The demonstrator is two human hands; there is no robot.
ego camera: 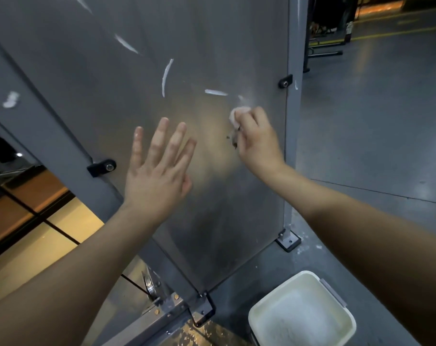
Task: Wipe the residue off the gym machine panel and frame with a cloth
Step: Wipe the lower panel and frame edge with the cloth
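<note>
A tall grey gym machine panel fills the view, edged by a grey frame post on the right. White residue streaks mark the panel, and a white smear sits on the left frame. My right hand grips a small pale cloth and presses it against the panel just below a short streak. My left hand lies flat against the panel with its fingers spread, left of the cloth.
A cream square bucket with whitish contents stands on the floor at the lower right. Black bolted brackets hold the panel. A pulley and base bracket sit at the bottom. Grey floor stretches right, with other equipment far back.
</note>
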